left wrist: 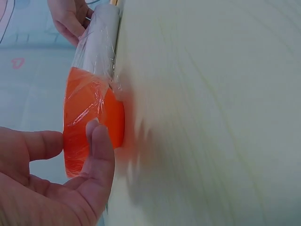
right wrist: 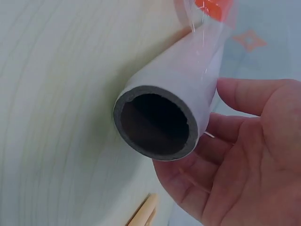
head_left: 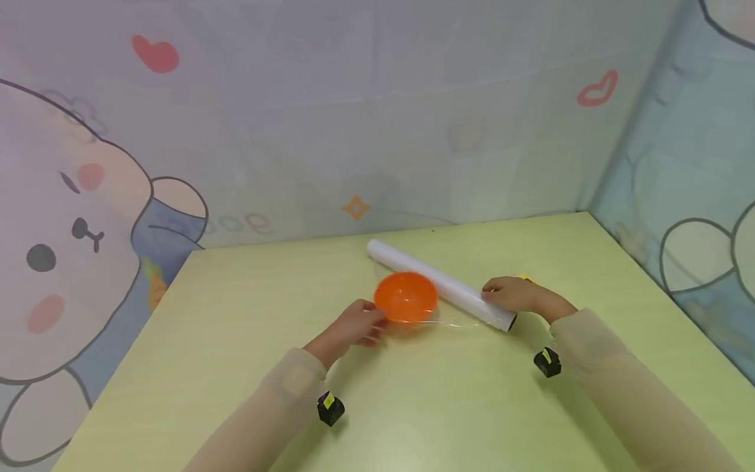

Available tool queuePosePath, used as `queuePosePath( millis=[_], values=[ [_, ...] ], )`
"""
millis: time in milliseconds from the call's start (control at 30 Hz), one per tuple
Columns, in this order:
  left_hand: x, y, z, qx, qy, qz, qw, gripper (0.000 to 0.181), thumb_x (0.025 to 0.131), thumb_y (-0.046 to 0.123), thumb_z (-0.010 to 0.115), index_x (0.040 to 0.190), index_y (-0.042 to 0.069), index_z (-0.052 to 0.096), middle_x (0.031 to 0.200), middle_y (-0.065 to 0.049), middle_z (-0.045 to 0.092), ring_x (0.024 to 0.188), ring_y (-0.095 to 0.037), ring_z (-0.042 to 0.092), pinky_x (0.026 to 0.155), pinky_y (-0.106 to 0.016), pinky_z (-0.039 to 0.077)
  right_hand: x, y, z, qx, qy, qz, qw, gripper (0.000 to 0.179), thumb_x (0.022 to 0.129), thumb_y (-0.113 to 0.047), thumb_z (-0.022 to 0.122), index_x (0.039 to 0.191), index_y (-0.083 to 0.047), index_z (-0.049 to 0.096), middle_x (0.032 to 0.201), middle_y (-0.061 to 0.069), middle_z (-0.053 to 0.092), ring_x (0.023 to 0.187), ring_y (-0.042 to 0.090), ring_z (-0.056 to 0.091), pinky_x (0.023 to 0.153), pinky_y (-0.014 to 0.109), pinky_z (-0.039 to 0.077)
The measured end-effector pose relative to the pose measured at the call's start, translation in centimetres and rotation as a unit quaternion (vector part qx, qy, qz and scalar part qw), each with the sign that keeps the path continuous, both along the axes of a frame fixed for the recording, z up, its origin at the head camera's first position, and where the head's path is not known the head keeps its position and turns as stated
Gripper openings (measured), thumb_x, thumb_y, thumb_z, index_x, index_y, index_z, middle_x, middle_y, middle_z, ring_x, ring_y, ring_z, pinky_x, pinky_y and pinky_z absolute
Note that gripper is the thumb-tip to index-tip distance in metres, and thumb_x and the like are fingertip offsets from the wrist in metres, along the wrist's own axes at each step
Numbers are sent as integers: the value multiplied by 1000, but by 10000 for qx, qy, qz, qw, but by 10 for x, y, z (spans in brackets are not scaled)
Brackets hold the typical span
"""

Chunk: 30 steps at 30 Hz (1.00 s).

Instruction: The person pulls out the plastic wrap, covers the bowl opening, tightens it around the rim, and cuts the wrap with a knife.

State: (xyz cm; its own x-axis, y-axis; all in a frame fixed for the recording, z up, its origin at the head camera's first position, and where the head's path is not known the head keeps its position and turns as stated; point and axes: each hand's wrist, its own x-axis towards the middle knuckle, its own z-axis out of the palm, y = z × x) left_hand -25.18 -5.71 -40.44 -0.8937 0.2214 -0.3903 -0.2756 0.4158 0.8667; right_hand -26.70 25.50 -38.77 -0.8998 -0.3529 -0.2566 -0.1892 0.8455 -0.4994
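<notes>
Worktop [head_left: 236,367]: pale yellow-green, faint wood grain, pushed up to a printed cloth backdrop [head_left: 413,98]; more cloth along the right side. Prints: big cartoon animal [head_left: 71,262] at left, solid red heart [head_left: 156,54], outlined heart [head_left: 598,89], small orange star [head_left: 356,207].

Orange bowl [head_left: 406,295] sits mid-worktop, mouth up. White roll [head_left: 457,292] lies diagonally just behind it, near end to the right. Left hand [head_left: 356,324] grasps the bowl's near-left side, thumb at the rim, finger on the outer wall; can't tell if film is pinched too. Right hand [head_left: 516,293] grips the roll near its right end, thumb on one side, fingers curled round the other.

Left wrist view shows clear film [left wrist: 97,92] running from roll to bowl, wrinkled over it; head view gives only a few glints. Right wrist view alone looks into the roll's end: hollow, thick grey core. Also there: tan stick-like piece [right wrist: 144,212] near the roll. Head view has a yellow bit [head_left: 526,278] behind the right hand; can't tell if same item.

Writing: faint letters [head_left: 256,223] low on the backdrop, word not legible. Black blocks [head_left: 330,409] at both wrists carry yellow marks, unreadable.
</notes>
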Motion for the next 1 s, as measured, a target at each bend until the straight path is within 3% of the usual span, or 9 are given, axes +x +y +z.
queuePosePath(
  millis=[300, 433, 567, 767, 1000],
  values=[
    [0, 0, 1, -43, -47, 91, 9999, 39, 95, 25, 48, 123, -1, 41, 103, -14, 60, 80, -20, 62, 75, -33, 56, -1, 2, -5, -112, 53, -3, 9999, 43, 97, -26, 40, 125, 5, 50, 125, 27, 51, 109, 36, 54, 85, 44, 47],
    [-2, 1, 1, -54, -121, 64, 9999, 36, 95, 25, 47, 120, -1, 45, 91, -10, 59, 70, -16, 58, 70, -30, 56, 0, 3, -5, -49, 136, -74, 9999, 43, 97, -27, 41, 125, 4, 50, 124, 26, 53, 105, 33, 56, 83, 42, 48],
    [-4, 3, -2, 214, -194, 6, 9996, 32, 95, 22, 45, 114, -3, 51, 81, -7, 63, 62, -13, 58, 67, -29, 56, 1, 1, -4, -88, 97, -105, 9999, 42, 97, -26, 42, 124, 5, 51, 123, 25, 54, 102, 31, 57, 82, 42, 47],
    [-5, 3, -7, 370, -154, 14, 9992, 31, 95, 22, 44, 111, -2, 54, 89, -12, 69, 67, -14, 64, 70, -30, 56, 4, -4, -3, 2, 7, -31, 10000, 41, 98, -25, 40, 125, 4, 50, 125, 26, 52, 109, 36, 54, 87, 46, 45],
    [-6, 4, -7, 350, -119, -5, 9993, 30, 94, 21, 42, 111, -1, 53, 88, -12, 69, 66, -14, 64, 71, -31, 56, 9, -5, -6, 216, 218, 54, 9995, 40, 98, -24, 38, 125, 3, 51, 121, 24, 56, 98, 27, 57, 82, 43, 46]
  ],
)
